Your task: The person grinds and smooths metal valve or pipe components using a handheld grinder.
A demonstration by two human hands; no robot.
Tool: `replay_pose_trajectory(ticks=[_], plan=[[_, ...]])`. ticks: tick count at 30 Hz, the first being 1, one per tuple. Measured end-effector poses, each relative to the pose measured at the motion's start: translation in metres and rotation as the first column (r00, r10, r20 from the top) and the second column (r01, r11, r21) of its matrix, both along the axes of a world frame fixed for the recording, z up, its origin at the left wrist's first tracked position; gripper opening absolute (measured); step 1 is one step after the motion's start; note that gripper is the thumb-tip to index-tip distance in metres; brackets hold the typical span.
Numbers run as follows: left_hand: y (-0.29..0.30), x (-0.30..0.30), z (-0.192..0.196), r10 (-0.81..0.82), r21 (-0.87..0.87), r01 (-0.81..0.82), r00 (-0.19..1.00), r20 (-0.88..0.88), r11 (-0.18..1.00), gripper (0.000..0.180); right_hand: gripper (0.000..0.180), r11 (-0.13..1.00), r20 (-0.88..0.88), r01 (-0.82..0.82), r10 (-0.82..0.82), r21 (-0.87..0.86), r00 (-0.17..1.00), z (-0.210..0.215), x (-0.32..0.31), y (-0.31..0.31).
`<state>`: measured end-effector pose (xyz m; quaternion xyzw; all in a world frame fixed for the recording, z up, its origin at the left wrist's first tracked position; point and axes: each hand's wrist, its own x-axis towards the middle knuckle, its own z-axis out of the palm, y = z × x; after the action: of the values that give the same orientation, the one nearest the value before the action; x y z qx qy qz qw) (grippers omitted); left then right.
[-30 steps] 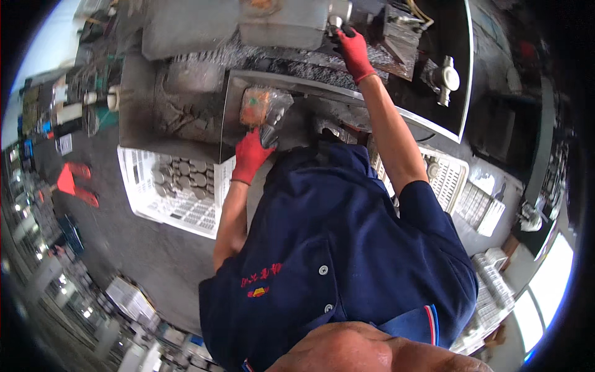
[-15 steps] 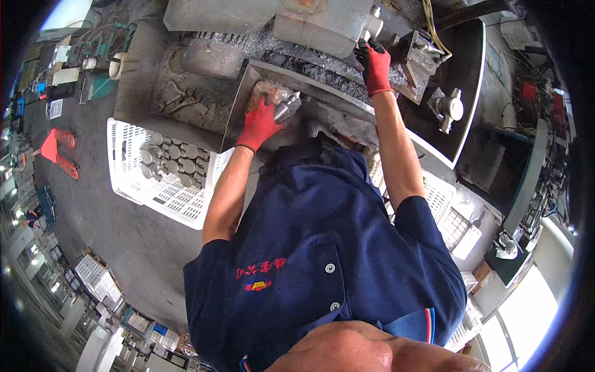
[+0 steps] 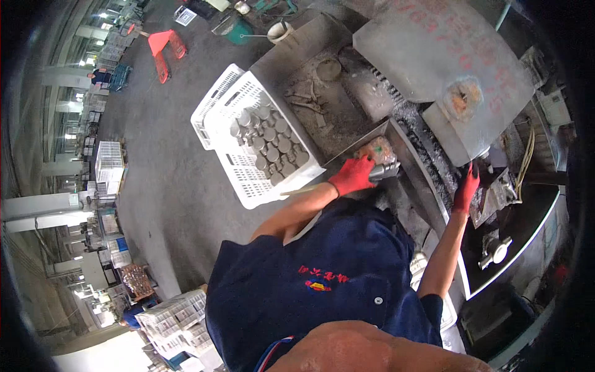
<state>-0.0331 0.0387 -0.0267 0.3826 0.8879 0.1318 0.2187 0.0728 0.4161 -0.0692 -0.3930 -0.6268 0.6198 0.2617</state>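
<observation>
My left hand (image 3: 353,177), in a red glove, is closed around a silver-grey metal part (image 3: 385,172) at the near end of a grey metal trough. Just beyond its fingers lies a brownish block (image 3: 377,150). Farther right, my right hand (image 3: 466,191) wears a red glove with dark fingertips. Its fingers are bunched at the lower edge of the machine's grey cover, next to a pale metal casting (image 3: 485,160); what they hold is hidden. Another pale casting (image 3: 496,252) sits on the dark tray to the right of my right forearm.
White plastic crates (image 3: 248,180) hold several grey round castings, left of the trough. A large grey sheet-metal cover (image 3: 427,56) spans the machine, with metal chips (image 3: 427,139) beneath it. Yellowish hoses (image 3: 527,155) hang at right. A red pallet jack (image 3: 161,46) stands on the floor.
The view has swung left, so the crates and floor show more centrally. My left hand stays by the block and metal part; my right hand stays near the casting under the cover.
</observation>
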Motion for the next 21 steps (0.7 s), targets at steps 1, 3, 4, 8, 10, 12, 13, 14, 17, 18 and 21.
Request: replay_pose_trajectory(ticks=[1, 3, 4, 8, 10, 12, 13, 14, 17, 18, 21], plan=[[0.0, 0.008, 0.005, -0.013, 0.014, 0.013, 1.0, -0.002, 1.0, 0.086, 0.041, 0.979, 0.035, -0.032, 0.026, 0.203, 0.999, 0.004, 0.018, -0.004], [-0.01, 0.019, 0.016, -0.032, 0.138, 0.024, 0.998, 0.057, 0.99, 0.085, 0.04, 0.985, 0.046, 0.056, -0.065, 0.166, 0.997, 0.004, 0.076, 0.003], [-0.023, 0.02, 0.012, -0.101, 0.166, 0.085, 0.991, 0.089, 0.982, 0.085, 0.037, 0.999, 0.056, 0.038, -0.038, -0.011, 0.998, 0.031, 0.09, -0.013], [-0.04, 0.013, 0.0, -0.005, 0.259, 0.021, 0.998, -0.059, 0.966, 0.077, 0.034, 0.818, 0.319, 0.142, -0.37, 0.558, 0.873, 0.055, 0.165, -0.024], [-0.034, 0.001, 0.027, 0.071, 0.045, -0.08, 0.983, 0.171, 0.996, 0.078, 0.031, 0.713, 0.412, 0.132, -0.534, 0.688, 0.738, 0.092, 0.185, -0.019], [-0.031, -0.008, 0.029, 0.011, 0.049, -0.015, 0.997, 0.081, 0.999, 0.074, 0.026, 0.643, 0.454, 0.121, -0.649, 0.756, 0.611, 0.11, 0.219, 0.002], [-0.027, -0.016, 0.022, -0.008, -0.001, 0.008, 0.988, 0.152, 1.0, 0.078, 0.026, 0.631, 0.472, 0.127, -0.684, 0.765, 0.556, 0.123, 0.229, 0.011], [-0.017, -0.007, 0.019, -0.032, -0.032, 0.039, 0.984, 0.175, 0.999, 0.079, 0.029, 0.603, 0.462, 0.099, -0.697, 0.792, 0.548, 0.129, 0.247, 0.023], [0.006, -0.005, 0.036, -0.09, -0.085, 0.108, 0.977, 0.193, 0.991, 0.083, 0.069, 0.673, 0.683, -0.137, -0.688, 0.727, 0.247, 0.122, 0.252, 0.055], [0.014, -0.003, 0.041, -0.104, -0.102, 0.127, 0.973, 0.205, 0.987, 0.084, 0.069, 0.673, 0.681, -0.128, -0.689, 0.728, 0.248, 0.116, 0.249, 0.066], [0.031, 0.003, 0.049, -0.179, 0.056, 0.172, 0.966, 0.188, 0.984, 0.085, 0.09, 0.812, 0.839, -0.209, -0.532, 0.545, 0.119, 0.089, 0.234, 0.093]])
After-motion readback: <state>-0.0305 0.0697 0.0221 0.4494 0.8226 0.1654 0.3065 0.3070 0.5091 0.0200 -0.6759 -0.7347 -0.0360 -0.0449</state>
